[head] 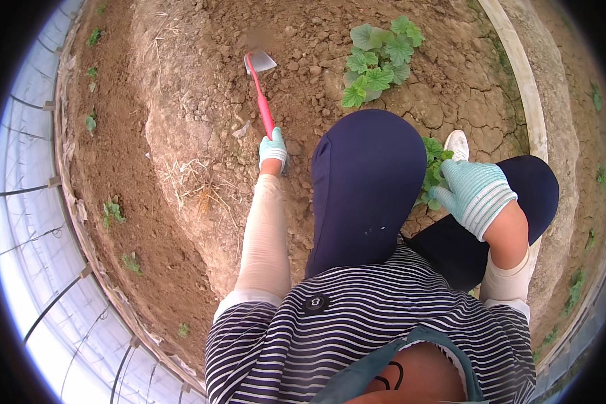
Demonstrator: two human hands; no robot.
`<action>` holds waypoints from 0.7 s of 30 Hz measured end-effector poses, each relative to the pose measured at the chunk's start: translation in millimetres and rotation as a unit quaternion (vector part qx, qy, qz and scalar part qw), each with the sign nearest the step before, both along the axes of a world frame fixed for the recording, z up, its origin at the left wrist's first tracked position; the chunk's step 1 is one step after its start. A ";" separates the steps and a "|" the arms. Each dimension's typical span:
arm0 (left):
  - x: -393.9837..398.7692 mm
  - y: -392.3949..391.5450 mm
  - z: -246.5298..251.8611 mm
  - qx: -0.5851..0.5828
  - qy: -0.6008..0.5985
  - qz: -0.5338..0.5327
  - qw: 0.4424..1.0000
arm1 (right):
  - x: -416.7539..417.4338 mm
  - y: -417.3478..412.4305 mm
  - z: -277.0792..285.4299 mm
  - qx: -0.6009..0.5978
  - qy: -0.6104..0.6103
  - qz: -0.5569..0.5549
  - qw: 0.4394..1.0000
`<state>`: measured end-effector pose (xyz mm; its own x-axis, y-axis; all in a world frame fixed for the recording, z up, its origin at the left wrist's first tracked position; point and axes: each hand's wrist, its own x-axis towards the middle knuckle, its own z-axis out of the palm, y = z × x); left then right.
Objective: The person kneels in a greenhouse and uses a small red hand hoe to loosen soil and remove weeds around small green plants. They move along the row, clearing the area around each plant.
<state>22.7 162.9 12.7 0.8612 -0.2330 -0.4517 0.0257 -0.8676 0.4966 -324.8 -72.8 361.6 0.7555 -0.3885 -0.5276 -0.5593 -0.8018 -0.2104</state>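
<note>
My left hand (272,151), in a pale green and white knitted glove, grips the red handle of a small hand hoe (263,108). Its flat metal blade (261,62) rests on loose brown soil ahead of me. My right hand (477,194), gloved alike, is bent over a leafy green plant (431,164) beside my knee. Thumb and fingers reach its leaves, but the palm side is hidden, so a grip on them cannot be made out. Another broad-leaved plant (384,58) grows in front of my raised knee.
Dry straw (197,184) lies on the soil at left. A pale strip (522,76) curves along the right. Small seedlings (112,211) grow in a row at left, near the plastic greenhouse wall (28,212) with its dark hoops. My white shoe (457,144) stands on cracked ground.
</note>
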 end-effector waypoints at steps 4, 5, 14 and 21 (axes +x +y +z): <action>83.1 -54.4 70.7 -0.130 0.219 0.166 0.953 | 6.2 8.9 1.7 -0.017 0.014 0.027 0.999; 106.2 -59.9 81.1 -0.136 0.198 0.150 0.959 | 6.1 10.7 0.7 -0.015 -0.006 0.037 0.999; -30.0 6.1 33.3 -0.038 -0.026 -0.028 0.999 | -3.3 5.3 -0.6 -0.024 -0.042 0.020 0.999; -99.6 100.8 -36.1 -0.071 0.028 -0.127 0.989 | -3.5 3.1 2.2 -0.023 -0.044 0.017 0.999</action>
